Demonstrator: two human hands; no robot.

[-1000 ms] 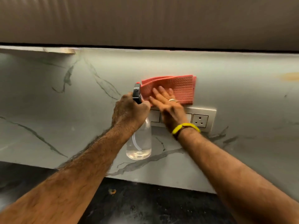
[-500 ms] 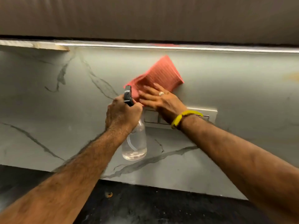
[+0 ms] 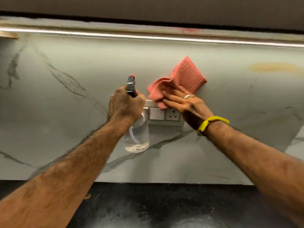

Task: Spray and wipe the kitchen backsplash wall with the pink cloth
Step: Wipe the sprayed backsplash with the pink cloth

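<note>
My right hand (image 3: 184, 104) presses the folded pink cloth (image 3: 185, 78) flat against the grey marble backsplash wall (image 3: 82, 63), just above the socket plate. Its fingers lie spread over the cloth's lower part, and a yellow band sits on the wrist. My left hand (image 3: 125, 104) is closed around the neck of a clear spray bottle (image 3: 136, 137) with a black and red trigger head, held upright close to the wall, left of the cloth. The bottle holds a little clear liquid at the bottom.
A white switch and socket plate (image 3: 164, 114) sits on the wall between my hands. An orange-brown stain (image 3: 273, 67) marks the wall at upper right. A dark cabinet underside (image 3: 148, 7) with a light strip runs above. Black countertop (image 3: 164, 208) lies below.
My right hand has slid the cloth to the right along the wall, uncovering the socket. My left hand keeps the bottle in about the same place. The view has tilted slightly upward.
</note>
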